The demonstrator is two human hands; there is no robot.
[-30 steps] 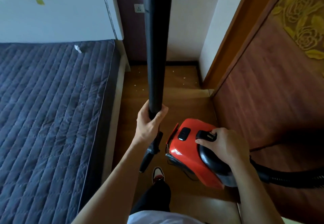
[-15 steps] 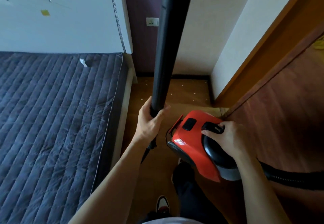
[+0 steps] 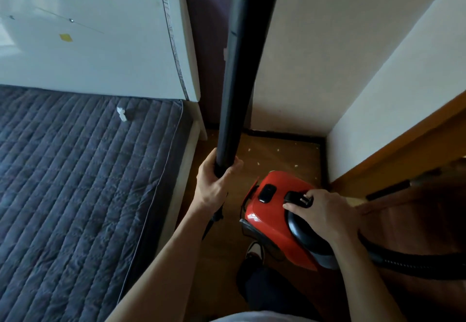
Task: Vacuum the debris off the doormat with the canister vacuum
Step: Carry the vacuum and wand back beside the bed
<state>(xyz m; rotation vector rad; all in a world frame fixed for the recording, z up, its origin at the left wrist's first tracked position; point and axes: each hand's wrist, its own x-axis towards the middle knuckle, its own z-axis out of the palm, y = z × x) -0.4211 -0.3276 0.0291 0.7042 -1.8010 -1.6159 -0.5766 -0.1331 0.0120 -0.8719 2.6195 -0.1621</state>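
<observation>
left hand [image 3: 213, 188]: fist wrapped round the lower end of the wand [image 3: 242, 74], thumb on the right side, knuckles toward the bed
wand: fat black tube, near upright, leaning slightly right, runs from the fist up past the top edge; hides part of the wall corner
below the fist: a thin black piece sticks out downward, what it is unclear
right hand [image 3: 322, 214]: fingers curled over the black handle [image 3: 298, 228] on top of the vacuum [image 3: 269, 223], fingertips at the handle's front end; thumb hidden
vacuum: red canister, lower right of centre, just right of the left hand, tilted with its nose down and left; black button [image 3: 267, 192] on top ahead of the handle; cannot tell if it rests on the floor
hose [image 3: 416, 263]: black, ribbed, leaves the canister's rear and runs off the right edge
debris [image 3: 277, 149]: pale specks scattered on the brown floor [image 3: 285, 163] in the corner beyond the vacuum
shoe [image 3: 254, 250]: on the floor under the canister's near side, dark trouser leg behind it
bed [image 3: 75, 183]: dark quilted cover, fills the left side; white scrap [image 3: 122, 114] lies near its head end
headboard [image 3: 100, 52]: white, upright, yellow sticker [image 3: 65, 37] on it
door frame [image 3: 403, 150]: brown wood, right side, against the white wall [image 3: 315, 57]
</observation>
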